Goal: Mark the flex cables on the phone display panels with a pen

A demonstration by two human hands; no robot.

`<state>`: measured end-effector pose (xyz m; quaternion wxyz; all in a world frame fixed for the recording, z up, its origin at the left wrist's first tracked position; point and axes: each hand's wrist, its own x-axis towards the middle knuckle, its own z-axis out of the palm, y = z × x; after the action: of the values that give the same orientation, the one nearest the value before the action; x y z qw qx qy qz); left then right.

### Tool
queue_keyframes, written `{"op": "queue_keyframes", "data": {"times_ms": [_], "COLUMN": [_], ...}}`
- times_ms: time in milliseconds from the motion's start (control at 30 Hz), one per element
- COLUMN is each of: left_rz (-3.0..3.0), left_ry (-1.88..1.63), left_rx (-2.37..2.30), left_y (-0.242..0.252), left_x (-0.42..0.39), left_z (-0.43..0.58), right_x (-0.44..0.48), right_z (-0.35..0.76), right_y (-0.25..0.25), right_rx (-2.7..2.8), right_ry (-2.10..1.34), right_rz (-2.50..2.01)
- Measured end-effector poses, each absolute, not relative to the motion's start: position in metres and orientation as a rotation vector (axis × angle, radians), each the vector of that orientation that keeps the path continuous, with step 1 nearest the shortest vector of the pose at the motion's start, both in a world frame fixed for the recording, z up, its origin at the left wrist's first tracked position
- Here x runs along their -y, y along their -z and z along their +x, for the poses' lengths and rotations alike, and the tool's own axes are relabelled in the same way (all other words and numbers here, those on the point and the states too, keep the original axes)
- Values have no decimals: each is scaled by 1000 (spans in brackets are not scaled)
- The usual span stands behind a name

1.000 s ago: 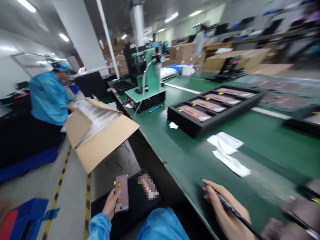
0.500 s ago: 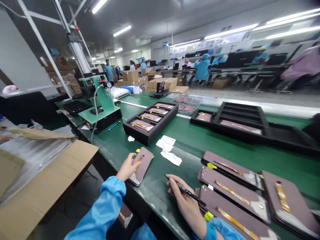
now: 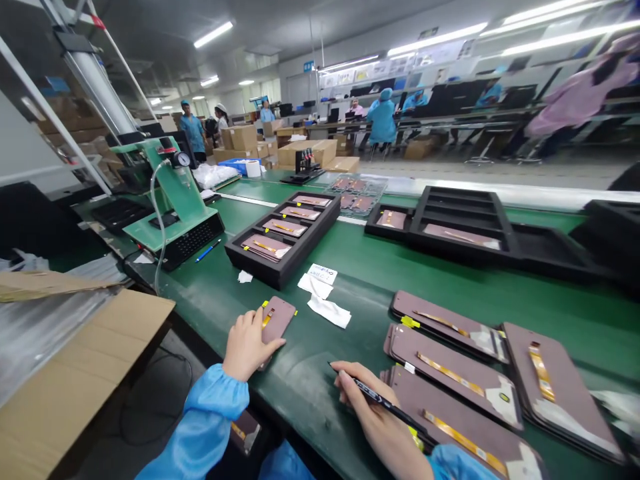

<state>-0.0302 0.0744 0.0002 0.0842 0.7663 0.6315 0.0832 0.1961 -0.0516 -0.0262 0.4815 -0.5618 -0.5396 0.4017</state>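
Mauve panel (image 3: pixel 277 318) lies flat near bench edge — black pen (image 3: pixel 380 402) slanted.

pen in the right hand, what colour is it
Black, with small pale markings along the barrel; the pen shows in the head view, held in the right hand.

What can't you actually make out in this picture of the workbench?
- Head view: the left hand covers the near end of the brown panel.
- The pen runs behind the right hand; its rear end is hidden.
- The white labels carry print too small to read.
- The nearest stacked panel is cut off by the bottom edge.
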Motion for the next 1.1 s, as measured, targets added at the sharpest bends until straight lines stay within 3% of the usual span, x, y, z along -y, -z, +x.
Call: {"op": "queue_keyframes", "data": {"times_ms": [167, 467, 767, 1100], "left_rz": [2389, 2472, 2600, 2815], "left_ry": [-138, -482, -235, -329], "left_rx": [-1902, -1776, -1579, -1439], "left_y": [-8, -29, 6, 17], "left_x": [-68, -29, 42, 48], "left_z": [-20, 1, 58, 58], "right_x": [52, 53, 40, 45], "right_z": [197, 208, 216, 214], "right_y": [26, 26, 9, 17], "right_rx": [1355, 1270, 1085, 1354], "right_ry": [-889, -861, -881, -839], "right_rz": [-1388, -1373, -1359, -1478]}}
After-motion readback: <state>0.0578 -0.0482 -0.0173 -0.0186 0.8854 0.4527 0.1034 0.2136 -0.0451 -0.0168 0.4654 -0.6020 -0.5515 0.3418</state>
